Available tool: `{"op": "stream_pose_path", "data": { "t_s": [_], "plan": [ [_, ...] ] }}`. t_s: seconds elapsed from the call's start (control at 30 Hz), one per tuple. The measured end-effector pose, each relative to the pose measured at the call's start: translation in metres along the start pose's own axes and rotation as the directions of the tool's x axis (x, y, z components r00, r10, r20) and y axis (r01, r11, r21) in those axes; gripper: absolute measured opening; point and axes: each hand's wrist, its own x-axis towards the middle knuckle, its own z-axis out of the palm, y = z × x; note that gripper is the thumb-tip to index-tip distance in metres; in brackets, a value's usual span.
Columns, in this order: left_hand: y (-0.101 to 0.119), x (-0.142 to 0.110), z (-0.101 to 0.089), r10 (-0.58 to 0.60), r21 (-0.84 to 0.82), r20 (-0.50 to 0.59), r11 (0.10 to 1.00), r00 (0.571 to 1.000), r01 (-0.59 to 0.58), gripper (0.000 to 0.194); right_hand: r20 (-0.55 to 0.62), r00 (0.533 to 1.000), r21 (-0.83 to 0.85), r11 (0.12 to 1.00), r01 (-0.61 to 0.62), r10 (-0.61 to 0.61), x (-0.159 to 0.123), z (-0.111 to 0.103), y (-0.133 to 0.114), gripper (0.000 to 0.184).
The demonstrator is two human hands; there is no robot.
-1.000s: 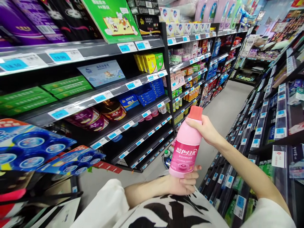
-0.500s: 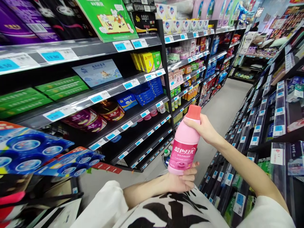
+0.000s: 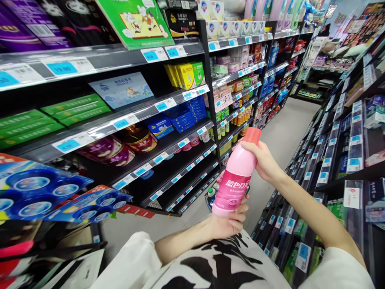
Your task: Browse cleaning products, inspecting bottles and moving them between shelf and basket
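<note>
A pink bottle (image 3: 233, 180) with a red cap and a dark pink label stands tilted in front of me, its top leaning right. My right hand (image 3: 261, 157) grips its neck just below the cap, thumb across the front. Around the base is my left hand (image 3: 227, 224), its palm under the bottle and its fingers curled up along the right side. The label, with white characters, faces me. Part of the right hand's fingers is hidden behind the bottle.
Shelves (image 3: 177, 168) with boxes and price tags line the left. More slanted racks (image 3: 300, 184) run along the right. Hanging blue packs (image 3: 42, 186) jut out at lower left. A grey floor aisle (image 3: 279, 128) leads ahead. Green-capped bottles (image 3: 211, 193) sit low behind the pink bottle.
The bottle has tilted further to the right at its top, and its label has turned slightly. Both hands have kept their hold. The view has shifted a little.
</note>
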Motion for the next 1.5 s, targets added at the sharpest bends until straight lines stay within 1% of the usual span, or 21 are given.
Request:
{"op": "stream_pose_path", "data": {
  "t_s": [0.07, 0.13, 0.23, 0.27, 0.33, 0.4, 0.47, 0.57, 0.7, 0.8, 0.87, 0.93, 1.0, 1.07, 1.13, 1.2, 1.27, 1.3, 1.33, 1.43, 1.5],
  "plan": [
    [0.002, -0.001, -0.004, 0.021, 0.029, 0.04, 0.999, 0.999, -0.022, 0.018, -0.035, 0.999, 0.061, 0.998, -0.001, 0.003, 0.002, -0.001, 0.0, 0.042],
    [0.002, -0.001, -0.007, 0.081, 0.129, 0.089, 0.987, 0.993, -0.092, 0.051, -0.046, 0.999, 0.102, 0.995, -0.003, 0.008, 0.003, -0.001, 0.001, 0.041],
    [0.001, -0.002, -0.004, 0.307, 0.415, 0.11, 0.85, 0.945, -0.324, 0.085, -0.001, 0.999, 0.135, 0.99, -0.033, 0.033, 0.001, 0.002, 0.003, 0.043],
    [0.0, -0.002, -0.001, 0.418, 0.525, 0.106, 0.747, 0.902, -0.408, 0.088, 0.03, 0.998, 0.139, 0.989, -0.053, 0.05, 0.0, 0.004, 0.003, 0.045],
    [0.001, -0.002, 0.004, 0.626, 0.726, 0.113, 0.478, 0.772, -0.494, 0.093, 0.1, 0.991, 0.133, 0.986, -0.099, 0.086, -0.003, 0.007, 0.004, 0.05],
    [0.004, -0.001, 0.007, 0.755, 0.868, 0.145, 0.213, 0.639, -0.449, 0.097, 0.138, 0.986, 0.104, 0.989, -0.107, 0.092, -0.006, 0.008, 0.004, 0.053],
    [0.009, 0.0, 0.007, 0.807, 0.931, 0.181, 0.043, 0.562, -0.362, 0.091, 0.127, 0.99, 0.063, 0.996, -0.063, 0.054, -0.006, 0.008, 0.004, 0.057],
    [0.017, 0.0, 0.001, 0.837, 0.948, 0.247, -0.104, 0.488, -0.3, 0.082, 0.042, 0.999, -0.029, 0.999, 0.024, -0.022, -0.005, 0.007, 0.008, 0.062],
    [0.025, 0.002, -0.006, 0.871, 0.917, 0.378, -0.306, 0.313, -0.257, 0.081, -0.104, 0.979, -0.174, 0.972, 0.158, -0.177, -0.012, 0.015, 0.017, 0.072],
    [0.027, 0.006, -0.01, 0.872, 0.879, 0.447, -0.387, 0.198, -0.28, 0.068, -0.126, 0.96, -0.238, 0.947, 0.215, -0.249, -0.023, 0.026, 0.026, 0.087],
    [0.026, 0.007, -0.013, 0.86, 0.848, 0.487, -0.423, 0.154, -0.319, 0.06, -0.118, 0.961, -0.261, 0.942, 0.214, -0.251, -0.027, 0.03, 0.029, 0.093],
    [0.025, 0.006, -0.014, 0.835, 0.824, 0.519, -0.434, 0.179, -0.364, 0.056, -0.105, 0.966, -0.269, 0.942, 0.2, -0.235, -0.027, 0.028, 0.029, 0.091],
    [0.025, 0.002, -0.011, 0.798, 0.812, 0.544, -0.425, 0.257, -0.4, 0.058, -0.076, 0.974, -0.245, 0.951, 0.19, -0.214, -0.024, 0.023, 0.029, 0.085],
    [0.027, -0.003, -0.003, 0.776, 0.817, 0.53, -0.357, 0.344, -0.453, 0.068, -0.014, 0.984, -0.187, 0.967, 0.172, -0.177, -0.021, 0.018, 0.029, 0.08],
    [0.03, -0.007, 0.005, 0.756, 0.831, 0.457, -0.174, 0.468, -0.529, 0.088, 0.087, 0.988, -0.106, 0.985, 0.138, -0.129, -0.021, 0.016, 0.033, 0.077],
    [0.034, -0.01, 0.011, 0.68, 0.842, 0.348, 0.076, 0.645, -0.535, 0.104, 0.191, 0.978, -0.062, 0.993, 0.101, -0.087, -0.025, 0.017, 0.039, 0.075],
    [0.036, -0.013, 0.012, 0.576, 0.862, 0.265, 0.217, 0.773, -0.458, 0.098, 0.25, 0.965, -0.1, 0.989, 0.105, -0.077, -0.03, 0.02, 0.045, 0.069],
    [0.036, -0.013, 0.01, 0.553, 0.881, 0.235, 0.226, 0.799, -0.416, 0.087, 0.252, 0.964, -0.143, 0.982, 0.127, -0.088, -0.031, 0.021, 0.047, 0.064],
    [0.037, -0.014, 0.009, 0.562, 0.898, 0.215, 0.207, 0.799, -0.387, 0.077, 0.24, 0.965, -0.189, 0.97, 0.154, -0.106, -0.031, 0.022, 0.048, 0.059],
    [0.038, -0.016, 0.005, 0.662, 0.912, 0.189, 0.155, 0.726, -0.379, 0.069, 0.142, 0.977, -0.273, 0.942, 0.196, -0.162, -0.023, 0.02, 0.051, 0.051],
    [0.041, -0.016, 0.006, 0.67, 0.895, 0.158, 0.213, 0.725, -0.392, 0.074, 0.067, 0.985, -0.278, 0.945, 0.174, -0.162, -0.012, 0.016, 0.054, 0.05]
  ]
}}
